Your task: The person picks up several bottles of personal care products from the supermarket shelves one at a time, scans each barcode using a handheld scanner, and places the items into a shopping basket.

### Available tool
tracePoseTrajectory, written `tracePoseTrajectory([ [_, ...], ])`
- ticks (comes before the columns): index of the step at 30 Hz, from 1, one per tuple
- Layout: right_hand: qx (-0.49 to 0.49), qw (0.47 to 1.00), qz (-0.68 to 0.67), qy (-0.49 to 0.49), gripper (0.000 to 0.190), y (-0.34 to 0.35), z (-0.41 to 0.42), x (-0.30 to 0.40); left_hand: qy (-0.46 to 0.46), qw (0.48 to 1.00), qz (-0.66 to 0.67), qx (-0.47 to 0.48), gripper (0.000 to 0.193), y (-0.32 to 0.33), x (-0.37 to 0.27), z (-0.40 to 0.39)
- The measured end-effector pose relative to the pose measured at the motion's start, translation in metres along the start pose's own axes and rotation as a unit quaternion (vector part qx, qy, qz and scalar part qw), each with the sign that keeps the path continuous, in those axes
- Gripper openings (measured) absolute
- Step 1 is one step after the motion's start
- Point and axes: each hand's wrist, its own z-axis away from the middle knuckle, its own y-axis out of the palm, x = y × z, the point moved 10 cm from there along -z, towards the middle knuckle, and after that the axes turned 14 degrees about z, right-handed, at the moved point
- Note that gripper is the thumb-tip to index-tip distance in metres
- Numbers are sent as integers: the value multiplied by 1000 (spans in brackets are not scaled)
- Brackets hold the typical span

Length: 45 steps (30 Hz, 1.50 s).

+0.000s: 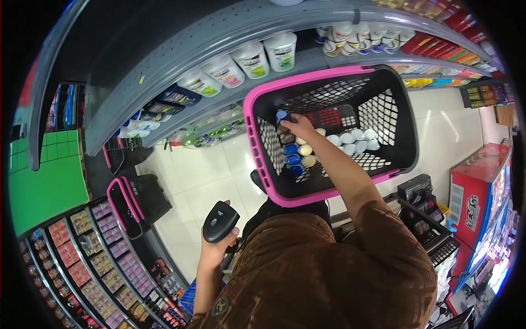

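Observation:
My right hand (302, 126) reaches into a black plastic shopping basket (255, 144) with a pink rim, its fingers closed around a dark bottle with a blue cap (282, 115) near the basket's left end. Below that hand stand several bottles with blue caps (292, 159), several with cream caps (305, 149) and, further right, several with white caps (359, 142). Outside the basket, lower left, my left hand (224, 242) holds a black handheld barcode scanner (220, 222).
A grey metal shelf (164, 78) beyond the basket carries white bottles (280, 51) and dark ones (179, 95). Pink-rimmed baskets (139, 205) stand at left, near racks of small packets (98, 255). A red display cabinet (472, 205) is at right, beside black crates (427, 226).

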Motion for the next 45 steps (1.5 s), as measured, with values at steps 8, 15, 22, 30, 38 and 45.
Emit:
tracePoseTrajectory([
  [8, -38, 990, -109, -78, 46, -154, 162, -41, 58, 995, 54, 57, 39, 94, 5, -17],
  [15, -90, 985, 32, -142, 32, -198, 235, -54, 113, 993, 24, -11, 14, 124, 21, -37],
  [22, 42, 982, 57, -177, 36, -146, 196, -22, 119, 987, 88, -58, 11, 127, 31, -26],
  [30, 14, 960, 213, -178, 54, -67, 81, 33, 66, 988, 53, -130, 13, 89, 60, 6],
  [38, 6, 966, 259, -10, 61, -8, -32, 54, 56, 966, 97, -235, 17, 13, 88, 50],
  [45, -13, 962, 267, 65, 71, 21, -57, 36, 47, 949, 136, -282, 18, -35, 85, 56],
])
